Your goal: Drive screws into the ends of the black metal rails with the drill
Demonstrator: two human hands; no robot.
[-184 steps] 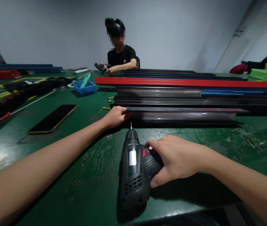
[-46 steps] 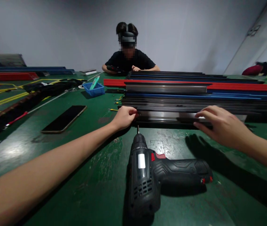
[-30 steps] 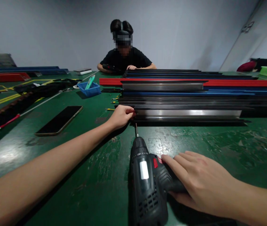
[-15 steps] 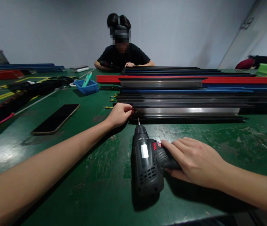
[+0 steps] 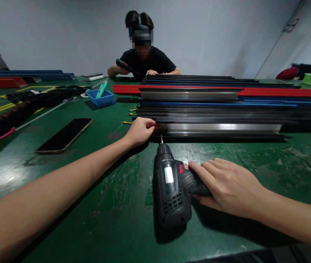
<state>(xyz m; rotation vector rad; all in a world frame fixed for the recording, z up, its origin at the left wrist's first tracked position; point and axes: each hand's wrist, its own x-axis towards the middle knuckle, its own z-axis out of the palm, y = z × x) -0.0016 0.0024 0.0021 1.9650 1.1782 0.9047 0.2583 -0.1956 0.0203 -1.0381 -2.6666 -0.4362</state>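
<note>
My right hand (image 5: 226, 186) is wrapped round the handle of a black cordless drill (image 5: 172, 193), which lies on its side over the table. Its thin bit (image 5: 161, 138) points away from me at the left end of a metal profile (image 5: 218, 128), a long channel with black edges and a bare silvery inner face. My left hand (image 5: 141, 132) is closed at that same end, fingertips pinched against the profile. A small dark spot, perhaps a screw or hole, shows beside the fingertips. Whether the bit touches it I cannot tell.
Black, blue and red profiles (image 5: 276, 90) lie stacked behind. On the green table (image 5: 111, 219) are a phone (image 5: 65, 136), a blue basket (image 5: 102, 100) with a teal cutter, and dark bundles (image 5: 32, 102) at left. Opposite, a person (image 5: 147, 60) holds another drill (image 5: 124, 65).
The person opposite has raised their drill. My hands and drill hold nearly the same place, and the view has shifted slightly.
</note>
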